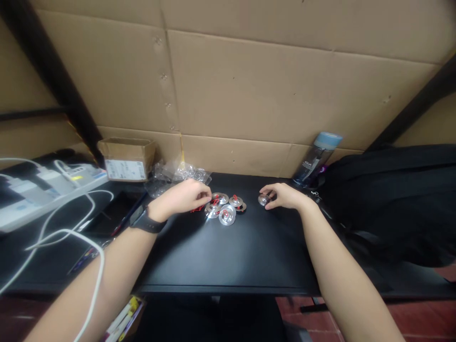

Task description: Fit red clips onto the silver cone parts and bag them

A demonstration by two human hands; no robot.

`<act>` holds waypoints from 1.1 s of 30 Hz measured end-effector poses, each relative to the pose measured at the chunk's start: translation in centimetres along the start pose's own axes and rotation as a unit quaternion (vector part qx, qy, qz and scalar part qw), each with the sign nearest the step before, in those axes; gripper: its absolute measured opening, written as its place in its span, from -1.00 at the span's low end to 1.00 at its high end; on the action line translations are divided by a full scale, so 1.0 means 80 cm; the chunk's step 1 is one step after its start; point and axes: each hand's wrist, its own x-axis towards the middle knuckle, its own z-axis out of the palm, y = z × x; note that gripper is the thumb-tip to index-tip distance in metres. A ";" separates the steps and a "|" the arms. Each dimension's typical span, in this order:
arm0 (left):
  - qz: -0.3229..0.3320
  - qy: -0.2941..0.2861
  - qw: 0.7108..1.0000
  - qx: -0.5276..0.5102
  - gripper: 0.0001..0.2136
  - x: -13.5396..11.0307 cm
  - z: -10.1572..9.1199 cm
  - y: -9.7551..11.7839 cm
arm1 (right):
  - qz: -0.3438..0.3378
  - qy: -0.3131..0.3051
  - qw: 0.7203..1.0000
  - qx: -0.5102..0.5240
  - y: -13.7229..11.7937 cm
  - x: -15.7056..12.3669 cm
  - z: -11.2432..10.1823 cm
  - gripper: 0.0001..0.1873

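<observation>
Metal cymbals (227, 215), small, shiny and fitted with red loops, lie in a loose, overlapping cluster on the black counter (231, 256), roughly midway between the person's two arms. I see the left hand (193, 194) at the left end of that cluster, its fingers curled and its tips right by the rim of the farthest disc; whether they pinch anything or merely touch, I cannot tell from where I stand. Some red cords (197, 209) show just below those fingers. Well apart from the cluster, over on the right, the right hand (272, 195) grasps a single cymbal (263, 200) between the thumb on the near side and the fingers on the far side; I cannot make out whether that piece touches the surface beneath. A dark watch (147, 220) circles the left wrist. Behind that hand, crumpled clear plastic (178, 173) lies beside an open cardboard box (125, 160) bearing a white label. Farther left, a white power strip (21, 216) has plugs in it, and a white cable (100, 268) loops in front of the left forearm. Beyond the right hand, a blue-capped bottle (312, 164) leans next to a heap of black fabric (392, 204).
</observation>
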 end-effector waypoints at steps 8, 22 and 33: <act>-0.002 -0.004 1.000 -0.011 -0.81 0.000 0.002 0.004 | -0.058 0.079 0.994 -0.042 -0.020 0.000 0.005 -0.62; 0.028 0.019 0.999 0.006 -0.78 0.007 0.022 0.003 | -0.195 0.151 0.968 0.041 -0.089 0.032 0.090 -0.76; 0.006 0.122 0.991 -0.047 -0.80 0.016 0.043 0.035 | -0.098 0.229 0.871 0.423 -0.122 0.011 0.077 -0.73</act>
